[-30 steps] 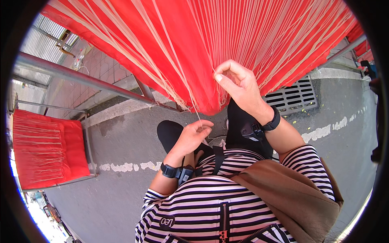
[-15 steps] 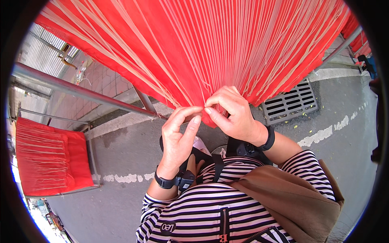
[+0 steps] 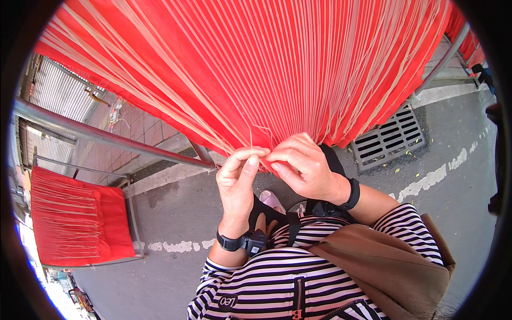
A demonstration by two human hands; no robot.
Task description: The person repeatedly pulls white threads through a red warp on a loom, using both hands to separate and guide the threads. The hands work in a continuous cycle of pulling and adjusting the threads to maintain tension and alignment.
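Note:
A wide red cloth (image 3: 224, 114) spreads out in front of me, with many long pale threads (image 3: 290, 80) running over it and drawing together toward its near edge. At that edge my left hand (image 3: 236, 186) is closed, thumb and forefinger pinching a thin thread whose loose end sticks up above the fingertips. Right beside it, the fingertips of my right hand (image 3: 309, 169) are pinched together on the threads, nearly touching the left ones. The exact point where the threads are held is partly hidden by the fingers.
A metal pole (image 3: 106, 130) slants along the left of the cloth. A second red cloth with pale threads (image 3: 80, 218) hangs on a frame at the left. A drain grate (image 3: 388, 140) lies in the grey pavement at the right. My pink shoe (image 3: 272, 200) shows below my hands.
Both hands have moved slightly down, away from the cloth's middle, still close together. A thread end now stands up over the left fingertips. The whole view has shifted a little.

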